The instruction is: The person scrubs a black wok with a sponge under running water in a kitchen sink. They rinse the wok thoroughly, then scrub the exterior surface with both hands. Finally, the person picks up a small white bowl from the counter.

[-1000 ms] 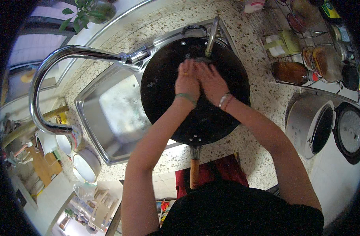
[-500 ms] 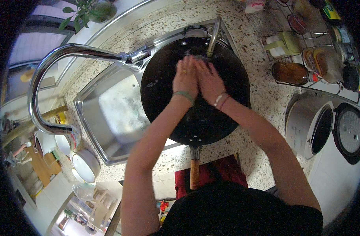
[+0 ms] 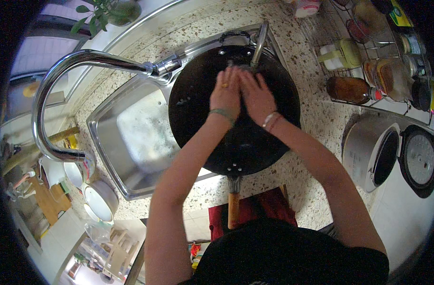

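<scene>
Over the black wok [image 3: 236, 147], my left hand [image 3: 225, 97] and my right hand [image 3: 258, 97] lean together, their fingers stretched out and touching near the tips. A gap shows between the palms lower down, and neither hand appears to hold anything. Just beyond the fingers, a thin metal spout [image 3: 259, 43] reaches down over the wok. Something like running water shows faintly by the fingertips, but it is blurred. The wok rests across the right part of the sink, its wooden handle [image 3: 233, 209] toward me.
At left, the steel sink basin [image 3: 148, 128] holds sudsy water under a large curved chrome faucet [image 3: 41, 104]. White bowls [image 3: 100, 199] stand left of the sink. On the right are a wire rack with a brown bottle [image 3: 350, 89] and a rice cooker [image 3: 364, 149] with its lid raised.
My hands stay over the wok by the thin spout. The right hand has shifted slightly right, and the gap between the palms is a little wider.
</scene>
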